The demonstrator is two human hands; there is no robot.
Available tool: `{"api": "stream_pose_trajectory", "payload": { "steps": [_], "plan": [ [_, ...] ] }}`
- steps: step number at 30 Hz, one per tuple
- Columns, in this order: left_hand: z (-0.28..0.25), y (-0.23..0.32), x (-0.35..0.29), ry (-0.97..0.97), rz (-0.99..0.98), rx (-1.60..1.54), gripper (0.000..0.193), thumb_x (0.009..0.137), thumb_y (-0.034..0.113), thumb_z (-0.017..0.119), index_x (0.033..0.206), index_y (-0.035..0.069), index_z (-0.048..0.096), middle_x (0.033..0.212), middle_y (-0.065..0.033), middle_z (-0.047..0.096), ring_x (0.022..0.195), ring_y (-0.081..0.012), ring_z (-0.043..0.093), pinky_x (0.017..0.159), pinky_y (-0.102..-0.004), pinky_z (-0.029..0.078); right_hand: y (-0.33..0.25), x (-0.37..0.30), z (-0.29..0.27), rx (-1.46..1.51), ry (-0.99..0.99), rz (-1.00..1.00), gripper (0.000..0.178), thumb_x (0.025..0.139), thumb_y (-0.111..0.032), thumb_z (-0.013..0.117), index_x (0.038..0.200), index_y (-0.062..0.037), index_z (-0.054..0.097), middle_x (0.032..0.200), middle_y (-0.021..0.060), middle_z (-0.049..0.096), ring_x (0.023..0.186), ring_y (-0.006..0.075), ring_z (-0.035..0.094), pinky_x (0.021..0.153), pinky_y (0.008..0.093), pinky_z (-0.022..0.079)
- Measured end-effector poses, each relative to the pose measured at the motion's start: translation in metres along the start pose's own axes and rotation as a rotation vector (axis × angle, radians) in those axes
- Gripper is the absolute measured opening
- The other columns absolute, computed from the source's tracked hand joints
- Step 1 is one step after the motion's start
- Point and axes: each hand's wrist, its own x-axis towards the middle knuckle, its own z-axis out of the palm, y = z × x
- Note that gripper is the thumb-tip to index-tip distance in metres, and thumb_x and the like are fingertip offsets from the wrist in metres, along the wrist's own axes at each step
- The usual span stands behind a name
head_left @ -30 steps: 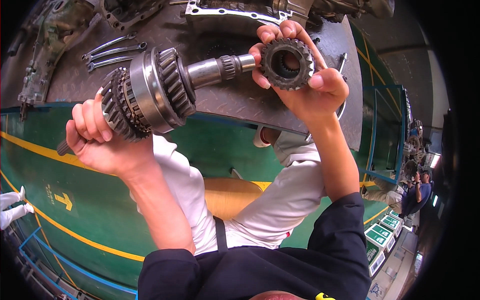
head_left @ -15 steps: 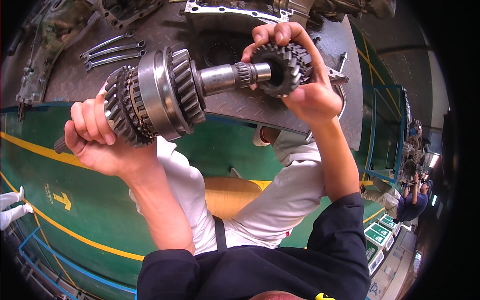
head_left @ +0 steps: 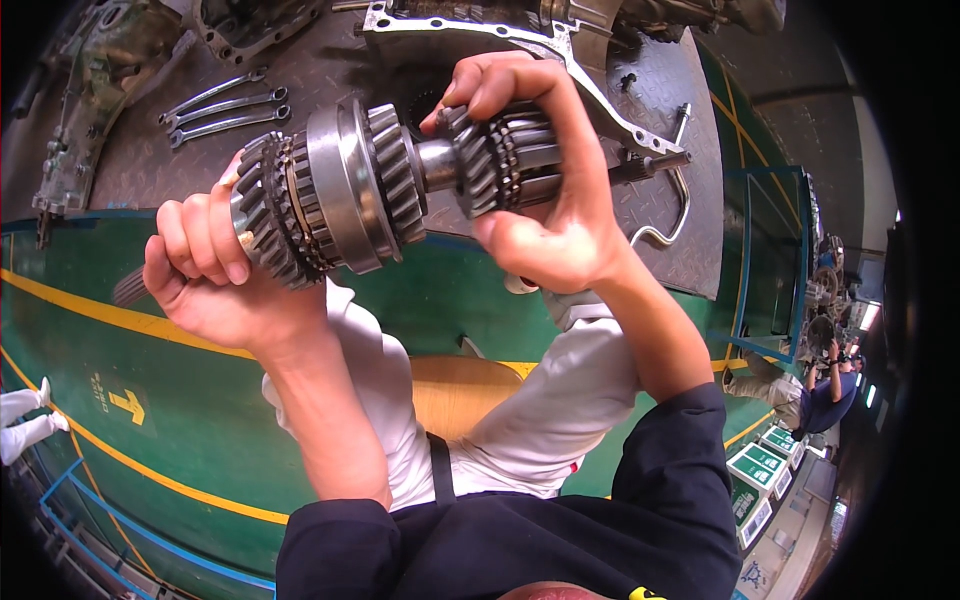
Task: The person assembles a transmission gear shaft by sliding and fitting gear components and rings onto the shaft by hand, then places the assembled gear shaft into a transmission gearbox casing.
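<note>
Two hands, one shaft [head_left: 437, 165], one small gear [head_left: 476, 165] — the gear appears to sit round the shaft, held up over the table's [head_left: 160, 170] near edge.
The left hand [head_left: 235, 300] is wrapped round the shaft beside its gear stack [head_left: 355, 190]; the right hand [head_left: 568, 235] curls about the small gear, thumb below, fingertips above. I'd keep both lined up and ease it along with slight turns — no forcing a tilted bore. Three wrenches [head_left: 235, 102] lie beyond.
</note>
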Motion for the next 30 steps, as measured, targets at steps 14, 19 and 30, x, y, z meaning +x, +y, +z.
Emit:
{"api": "stream_pose_trajectory", "payload": {
  "steps": [14, 19, 30],
  "plan": [
    [-0.001, -0.001, -0.001, 0.063, 0.061, -0.030, 0.033, 0.090, 0.019, 0.049, 0.063, 0.017, 0.031, 0.053, 0.0031, 0.032, 0.049, -0.0094, 0.033, 0.099, -0.0274, 0.035, -0.013, 0.005, 0.002, 0.122, 0.020, 0.055, 0.071, 0.068, -0.001, 0.075, 0.128, -0.0019, 0.037, 0.116, 0.0095, 0.051, 0.107, 0.0156, 0.054, 0.093, 0.0295, 0.048],
    [-0.005, -0.010, -0.004, 0.080, 0.061, -0.201, 0.033, 0.091, 0.021, 0.049, 0.064, 0.018, 0.030, 0.055, 0.0046, 0.032, 0.052, -0.0081, 0.033, 0.057, -0.0239, 0.031, -0.012, 0.010, -0.005, 0.115, 0.000, 0.028, 0.089, 0.063, -0.016, 0.094, 0.131, -0.0021, 0.039, 0.126, 0.0189, 0.056, 0.114, 0.0226, 0.058, 0.099, 0.0365, 0.049],
    [-0.007, -0.017, -0.004, 0.143, 0.129, -0.235, 0.033, 0.091, 0.021, 0.047, 0.064, 0.017, 0.029, 0.056, 0.0036, 0.031, 0.053, -0.0094, 0.033, 0.059, -0.0245, 0.032, -0.014, 0.012, 0.001, 0.233, -0.004, 0.073, 0.092, 0.076, -0.026, 0.085, 0.149, -0.0040, 0.034, 0.137, 0.0139, 0.048, 0.120, 0.0180, 0.051, 0.104, 0.0350, 0.041]
  ]
}}
